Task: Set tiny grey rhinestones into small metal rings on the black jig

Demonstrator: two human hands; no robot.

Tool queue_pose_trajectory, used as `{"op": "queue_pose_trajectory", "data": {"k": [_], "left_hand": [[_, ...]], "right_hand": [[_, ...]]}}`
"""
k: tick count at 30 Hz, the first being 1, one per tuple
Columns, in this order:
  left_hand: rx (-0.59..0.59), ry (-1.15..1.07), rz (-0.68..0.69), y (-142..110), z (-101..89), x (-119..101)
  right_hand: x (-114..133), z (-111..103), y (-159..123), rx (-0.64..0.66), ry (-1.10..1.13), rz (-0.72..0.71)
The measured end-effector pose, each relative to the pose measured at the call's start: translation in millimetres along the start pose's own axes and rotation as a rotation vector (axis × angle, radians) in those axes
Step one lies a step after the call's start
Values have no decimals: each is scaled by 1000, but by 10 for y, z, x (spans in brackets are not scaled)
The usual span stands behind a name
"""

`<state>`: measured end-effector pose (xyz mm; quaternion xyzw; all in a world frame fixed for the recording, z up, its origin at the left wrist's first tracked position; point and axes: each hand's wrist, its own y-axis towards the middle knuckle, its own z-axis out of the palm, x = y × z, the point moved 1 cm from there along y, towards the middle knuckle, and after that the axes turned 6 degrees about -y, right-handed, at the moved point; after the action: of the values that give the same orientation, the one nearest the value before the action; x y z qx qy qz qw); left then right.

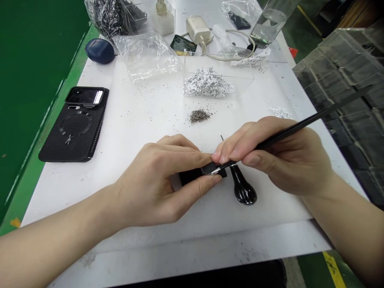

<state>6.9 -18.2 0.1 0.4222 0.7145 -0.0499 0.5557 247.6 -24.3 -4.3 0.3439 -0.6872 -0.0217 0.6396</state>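
My left hand pinches a small black piece between thumb and fingers, and the hand hides most of it. My right hand grips long black tweezers, whose metal tips touch the piece. A black bulb-handled tool lies on the white table directly under my right fingers. A thin dark pin stands up just beyond my fingertips, though I cannot tell what holds it.
A black textured phone case lies left of my hands. Ahead are dark grains, white shreds in a clear tray, plastic bags, a white charger and a blue object. A stack of clear trays stands to the right.
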Motion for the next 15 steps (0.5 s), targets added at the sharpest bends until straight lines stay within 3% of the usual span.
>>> {"op": "queue_pose_trajectory", "data": {"k": [15], "left_hand": [[14, 7, -17, 1, -7, -31]], "right_hand": [[45, 14, 25, -2, -47, -6]]}}
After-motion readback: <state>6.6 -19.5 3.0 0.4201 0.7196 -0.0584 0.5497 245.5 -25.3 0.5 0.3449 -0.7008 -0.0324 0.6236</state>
